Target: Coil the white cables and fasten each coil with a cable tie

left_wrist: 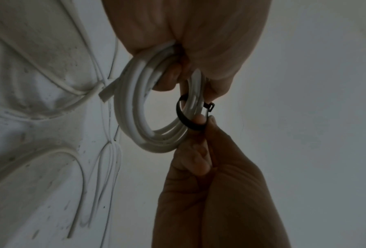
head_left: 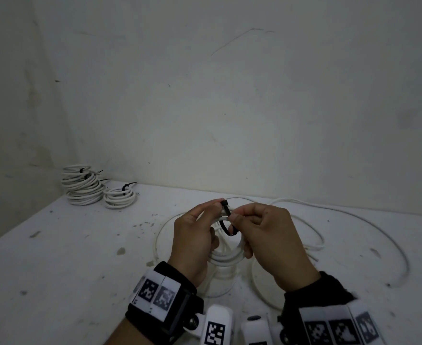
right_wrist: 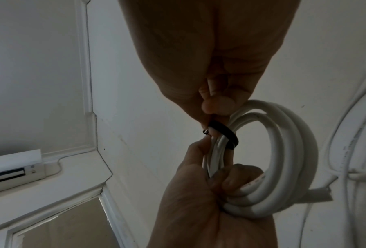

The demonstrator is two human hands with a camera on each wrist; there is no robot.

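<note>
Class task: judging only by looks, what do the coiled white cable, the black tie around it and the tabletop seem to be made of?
White cable: likely a smooth plastic jacket, with a soft sheen and easy bends; its core is not shown.
Black tie: probably nylon or similar plastic, a thin flat matte strap with a small square head.
Tabletop: a matte white, scuffed and speckled surface, perhaps painted; the material underneath cannot be told.

Both my hands are up in front of me, close together, knuckles nearly touching. My left hand [head_left: 195, 235] has its fingers curled round the white coil [left_wrist: 135, 104], thumb stretched up along the top by the tie's head. My right hand [head_left: 267, 235] pinches the black cable tie [head_left: 227, 224] between thumb and index fingertip, other fingers tucked in loosely. Both wrists wear black straps with marker blocks.
</note>
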